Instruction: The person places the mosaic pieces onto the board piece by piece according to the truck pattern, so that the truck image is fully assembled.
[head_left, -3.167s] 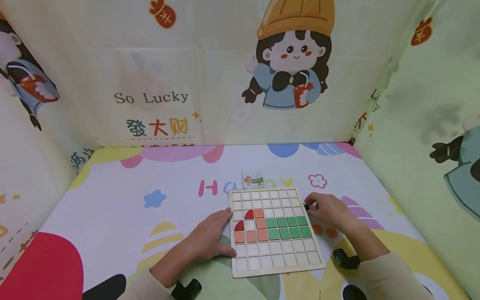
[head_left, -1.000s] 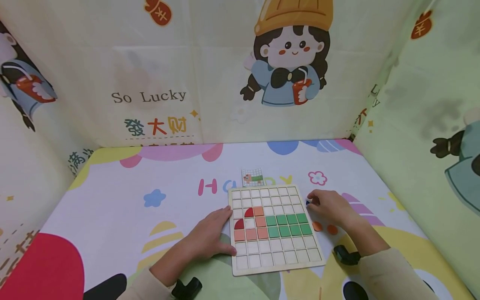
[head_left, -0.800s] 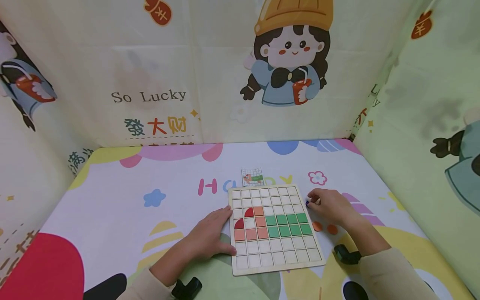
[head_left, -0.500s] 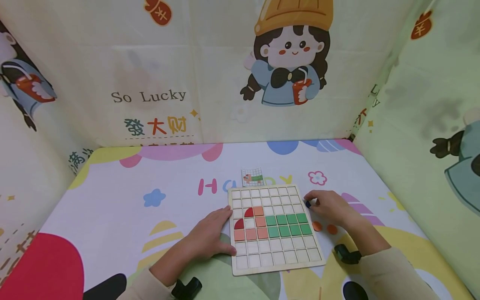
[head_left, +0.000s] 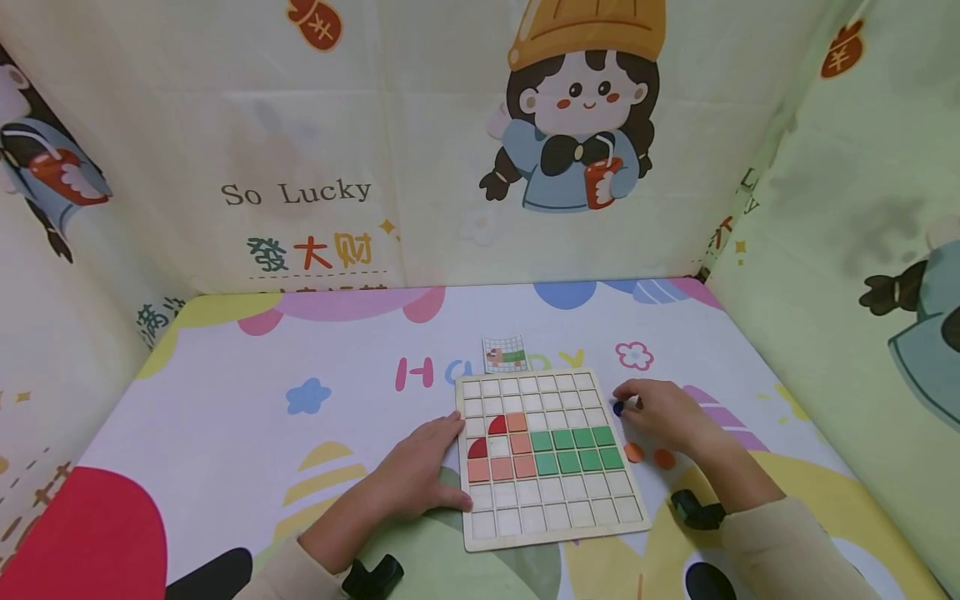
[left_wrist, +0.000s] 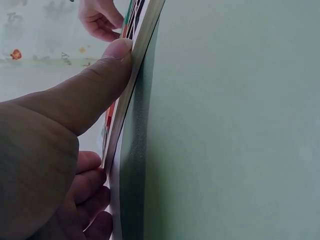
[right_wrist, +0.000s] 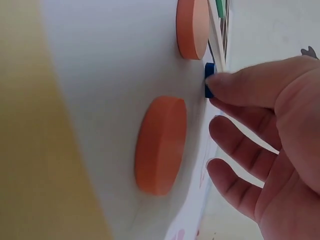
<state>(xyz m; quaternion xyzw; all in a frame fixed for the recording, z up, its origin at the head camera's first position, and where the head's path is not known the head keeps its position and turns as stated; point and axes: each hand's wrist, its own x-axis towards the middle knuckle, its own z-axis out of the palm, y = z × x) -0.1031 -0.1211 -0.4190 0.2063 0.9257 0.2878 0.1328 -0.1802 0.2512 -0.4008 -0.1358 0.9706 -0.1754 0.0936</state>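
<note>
A square wooden grid board (head_left: 551, 500) lies on the table, bearing green square tiles (head_left: 563, 440), salmon squares (head_left: 502, 472) and two red quarter-round tiles (head_left: 498, 426). My left hand (head_left: 416, 467) rests at the board's left edge, thumb spread towards the near side; the left wrist view shows the thumb touching the rim. Just off the board's right edge, my right hand (head_left: 660, 414) pinches a small dark blue round piece (head_left: 618, 408) with thumb and forefinger. In the right wrist view the thumb covers part of this blue piece (right_wrist: 209, 87), low by the table.
Two orange discs (head_left: 664, 459) lie on the table to the right of the board, below the right hand. A small picture card (head_left: 506, 355) with a coloured grid pattern lies behind the board. Patterned cloth (head_left: 442, 150) hangs at the back and sides.
The right hand stays beside the board's right edge, its fingers shifting slightly about the blue piece, which shows more now. The left hand, board and tiles keep their places.
</note>
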